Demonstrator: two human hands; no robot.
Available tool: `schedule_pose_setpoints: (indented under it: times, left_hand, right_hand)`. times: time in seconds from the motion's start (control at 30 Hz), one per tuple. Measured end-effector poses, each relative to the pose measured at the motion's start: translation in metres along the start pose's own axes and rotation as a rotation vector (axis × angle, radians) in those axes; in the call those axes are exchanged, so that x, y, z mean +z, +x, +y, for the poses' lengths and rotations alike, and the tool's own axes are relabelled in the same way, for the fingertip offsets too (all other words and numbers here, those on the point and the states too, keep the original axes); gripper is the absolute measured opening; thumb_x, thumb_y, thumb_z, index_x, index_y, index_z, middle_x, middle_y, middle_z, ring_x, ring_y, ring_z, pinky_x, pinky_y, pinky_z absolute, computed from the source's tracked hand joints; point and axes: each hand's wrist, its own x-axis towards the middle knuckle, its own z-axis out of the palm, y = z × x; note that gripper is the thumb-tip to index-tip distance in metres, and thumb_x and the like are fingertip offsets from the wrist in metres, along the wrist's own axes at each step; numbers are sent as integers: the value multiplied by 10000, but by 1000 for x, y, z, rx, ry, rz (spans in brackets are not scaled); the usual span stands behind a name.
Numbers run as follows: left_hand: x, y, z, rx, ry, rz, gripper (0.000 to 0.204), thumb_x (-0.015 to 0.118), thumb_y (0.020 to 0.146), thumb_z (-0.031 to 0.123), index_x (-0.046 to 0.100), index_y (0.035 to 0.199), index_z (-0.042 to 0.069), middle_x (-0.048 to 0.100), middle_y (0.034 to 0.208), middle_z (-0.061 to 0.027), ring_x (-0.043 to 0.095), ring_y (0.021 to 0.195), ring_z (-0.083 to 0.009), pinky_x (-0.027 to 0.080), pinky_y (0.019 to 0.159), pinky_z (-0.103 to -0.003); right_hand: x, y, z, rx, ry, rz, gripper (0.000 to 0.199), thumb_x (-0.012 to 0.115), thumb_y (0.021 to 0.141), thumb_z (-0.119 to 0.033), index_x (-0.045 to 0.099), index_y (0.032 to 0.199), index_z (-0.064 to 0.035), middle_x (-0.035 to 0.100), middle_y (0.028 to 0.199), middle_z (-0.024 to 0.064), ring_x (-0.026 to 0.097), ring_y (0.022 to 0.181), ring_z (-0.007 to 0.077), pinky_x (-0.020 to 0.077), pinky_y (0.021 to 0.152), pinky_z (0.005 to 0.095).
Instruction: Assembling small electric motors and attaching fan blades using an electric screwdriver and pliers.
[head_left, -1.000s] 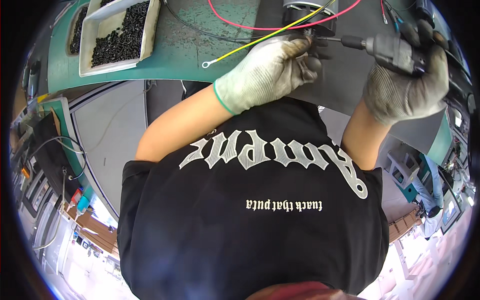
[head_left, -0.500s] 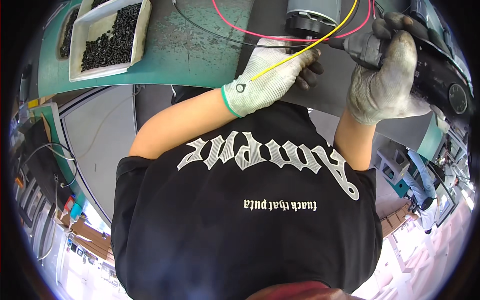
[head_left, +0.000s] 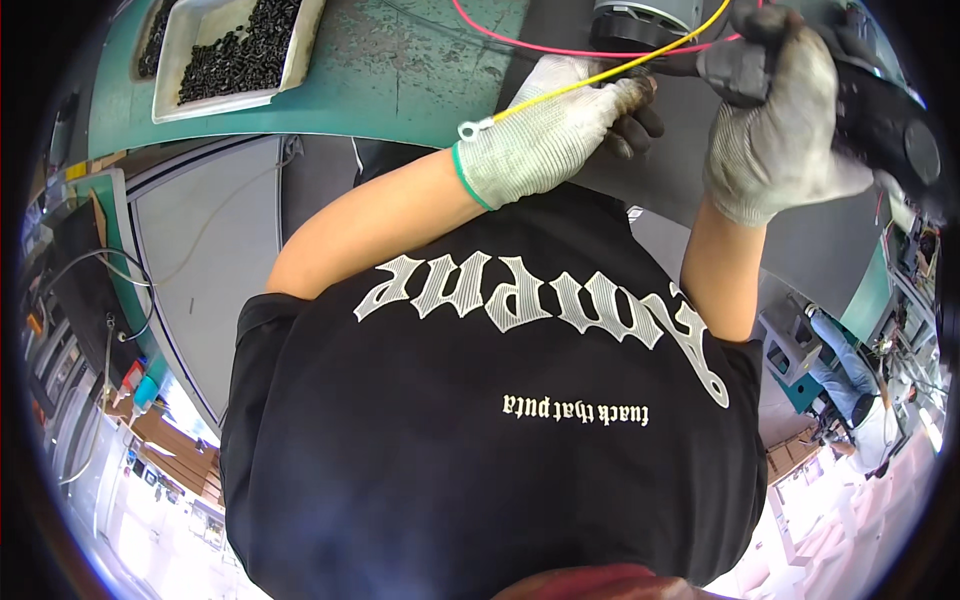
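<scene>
Your right hand [head_left: 778, 130] grasps a black power driver [head_left: 872, 110], your left hand [head_left: 560, 130] curls, hold unclear, just beside the silver-and-black cylindrical motor [head_left: 650, 20], and work looks unfinished, the yellow wire [head_left: 590, 82] ending in an unattached ring terminal [head_left: 468, 132].

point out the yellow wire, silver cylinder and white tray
Yellow wire [head_left: 600, 77]: head view, on its middle stretch.
Silver cylinder [head_left: 660, 14]: head view, on its casing.
White tray [head_left: 301, 45]: head view, on its right wall.
</scene>
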Motion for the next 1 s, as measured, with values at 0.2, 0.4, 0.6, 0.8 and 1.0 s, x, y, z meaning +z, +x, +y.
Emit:
schedule_pose_setpoints:
  times: [0.2, 0.4, 0.6, 0.8, 1.0]
  left_hand:
    - [-1, 2, -5, -35, -83, -8, 217, 559, 972, 168, 627, 1063, -18, 688, 889, -96, 620, 681, -96, 502, 613, -217]
    - [-5, 11, -19, -17, -307, -75, 209, 565, 960, 130, 601, 1083, -35, 688, 917, -169, 679, 796, -194, 543, 647, -256]
    - [-10, 22, -25, -53, -592, -229, 216, 517, 981, 119, 581, 1098, -51, 663, 932, -168, 646, 787, -181, 533, 666, -267]
    - [-9, 15, -29, -191, -871, -253, 224, 457, 995, 93, 562, 1091, -79, 594, 913, -134, 540, 712, -132, 482, 633, -269]
    - [-2, 3, -19, -96, -421, -27, 235, 517, 982, 139, 612, 1058, -62, 624, 862, -99, 543, 665, -107, 465, 594, -242]
  right_hand:
    - [20, -8, -16, -189, -2, 1, 124, 617, 891, -33, 595, 1008, 4, 652, 821, 107, 613, 674, 153, 499, 577, 272]
    - [5, -1, -10, -137, -85, -95, 151, 636, 880, -29, 588, 1019, 8, 651, 745, 89, 587, 572, 110, 477, 513, 234]
    - [16, 11, -20, -339, 165, 27, 238, 636, 884, -44, 571, 1104, 21, 661, 921, 121, 647, 733, 162, 539, 561, 269]
    - [-82, 50, -49, -495, -410, 54, 157, 507, 898, 15, 590, 970, 126, 648, 835, 206, 658, 640, 256, 589, 600, 340]
    - [-164, 75, -22, -276, -505, 326, 306, 647, 800, 34, 547, 1081, 107, 641, 873, 178, 620, 616, 198, 587, 591, 326]
